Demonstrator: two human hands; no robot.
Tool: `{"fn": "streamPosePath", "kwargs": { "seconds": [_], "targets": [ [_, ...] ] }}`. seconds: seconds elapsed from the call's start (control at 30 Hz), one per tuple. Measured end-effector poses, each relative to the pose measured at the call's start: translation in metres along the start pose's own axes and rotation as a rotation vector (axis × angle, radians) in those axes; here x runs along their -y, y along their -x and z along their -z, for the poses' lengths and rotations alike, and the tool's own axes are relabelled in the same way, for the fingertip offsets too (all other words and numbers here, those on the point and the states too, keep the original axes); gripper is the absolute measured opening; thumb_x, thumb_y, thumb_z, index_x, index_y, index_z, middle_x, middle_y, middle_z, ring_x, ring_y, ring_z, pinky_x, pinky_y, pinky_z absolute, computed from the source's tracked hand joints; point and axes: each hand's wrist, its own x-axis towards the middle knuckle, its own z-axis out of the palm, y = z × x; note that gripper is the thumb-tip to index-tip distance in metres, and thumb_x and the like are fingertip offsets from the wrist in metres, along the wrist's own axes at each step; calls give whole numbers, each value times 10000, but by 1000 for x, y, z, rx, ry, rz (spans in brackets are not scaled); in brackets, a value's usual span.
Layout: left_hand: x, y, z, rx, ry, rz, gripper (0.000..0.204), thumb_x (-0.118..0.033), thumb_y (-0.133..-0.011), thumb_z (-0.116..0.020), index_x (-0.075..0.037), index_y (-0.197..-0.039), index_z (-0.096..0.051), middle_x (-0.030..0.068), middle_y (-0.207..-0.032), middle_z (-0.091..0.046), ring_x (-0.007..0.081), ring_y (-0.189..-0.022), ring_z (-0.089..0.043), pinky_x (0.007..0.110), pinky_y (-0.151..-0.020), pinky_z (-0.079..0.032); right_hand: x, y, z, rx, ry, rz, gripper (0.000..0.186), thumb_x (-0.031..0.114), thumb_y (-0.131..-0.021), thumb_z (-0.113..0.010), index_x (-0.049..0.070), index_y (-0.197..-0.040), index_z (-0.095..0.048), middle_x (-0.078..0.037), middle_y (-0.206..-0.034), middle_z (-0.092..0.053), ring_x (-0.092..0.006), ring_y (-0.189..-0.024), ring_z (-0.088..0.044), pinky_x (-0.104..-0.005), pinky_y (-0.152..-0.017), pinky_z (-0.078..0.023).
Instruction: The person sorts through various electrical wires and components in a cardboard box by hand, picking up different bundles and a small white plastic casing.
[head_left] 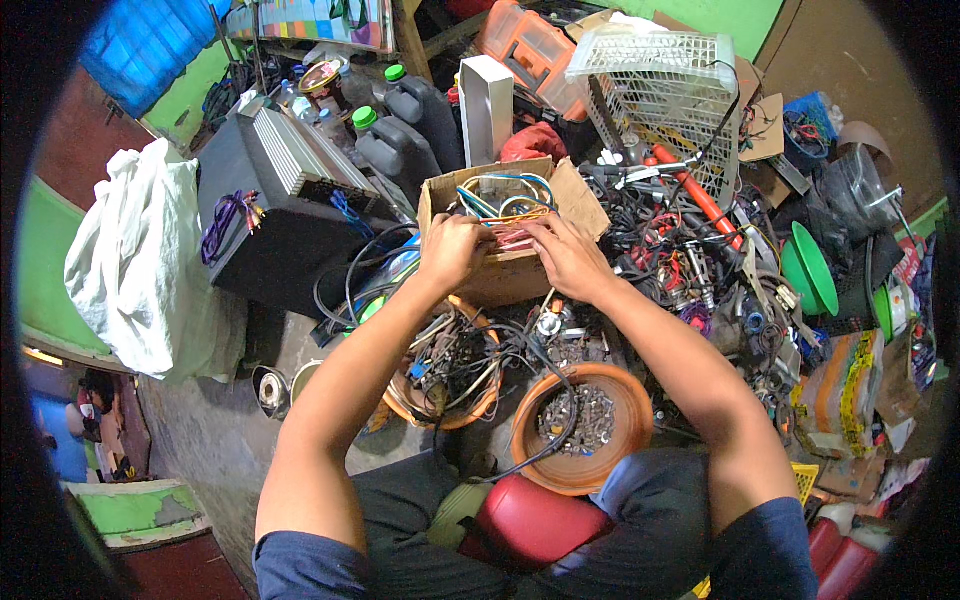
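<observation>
Both hands are at an open cardboard box in front of me, their fingers over its near edge. Coloured wires in blue, white, yellow, orange and red lie coiled in and across the box. My left hand is closed, its fingertips pinching the orange and red strands from the left. My right hand is closed on the same strands from the right, thumb and fingers together. The exact grip of the fingertips is partly hidden.
Below the box stand an orange bowl with small metal parts and another bowl full of cables. Tangled cables and tools heap up on the right. A black speaker-like box and a white sack stand left; dark jugs stand behind.
</observation>
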Motion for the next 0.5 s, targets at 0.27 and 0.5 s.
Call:
{"fn": "streamPosePath", "kwargs": {
  "seconds": [0.27, 0.5],
  "targets": [
    [-25, 12, 13, 40, 124, 22, 284, -282, -922, -590, -55, -1013, -734, 214, -901, -711, 391, -800, -691, 492, -740, -563, 9, 18, -9, -11, 114, 95, 456, 295, -932, -627, -11, -1266, -575, -170, -1273, -607, -308, -1176, -569, -466, -1008, -405],
    [-29, -1, 18, 426, 60, 193, 427, -391, -963, -498, -32, -1040, -718, 252, -972, -701, 427, -916, -678, 517, -836, -545, 12, -10, -2, 403, -20, -159, 562, 489, -980, -451, -16, -1016, -696, -237, -1014, -704, -393, -980, -675, -514, -935, -476]
  ]
}}
